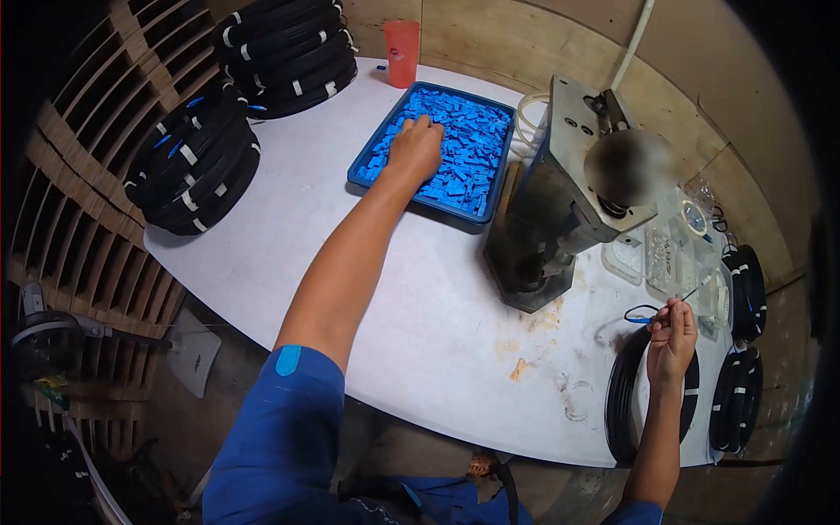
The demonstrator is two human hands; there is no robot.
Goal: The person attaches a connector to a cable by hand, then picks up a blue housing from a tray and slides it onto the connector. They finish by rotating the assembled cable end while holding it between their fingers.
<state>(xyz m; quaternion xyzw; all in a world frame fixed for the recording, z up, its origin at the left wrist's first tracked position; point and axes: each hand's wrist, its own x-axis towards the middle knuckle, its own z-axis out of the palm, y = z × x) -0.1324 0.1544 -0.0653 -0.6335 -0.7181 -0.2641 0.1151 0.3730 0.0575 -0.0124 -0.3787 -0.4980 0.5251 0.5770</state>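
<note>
My left hand reaches down over the blue tray, its fingers bent into a heap of small blue plastic pieces. The fingertips are partly hidden, so I cannot make out what they grip. On the right, my right hand pinches the end of a thin black cable, which stands up past the fingers. A blue part shows beside that hand. Below it lies a coil of black cable on the white table.
A metal bench press stands between my hands. Stacked black coils and another pile are on the left. A red cup stands behind the tray. Clear plastic containers and more coils are at the right edge.
</note>
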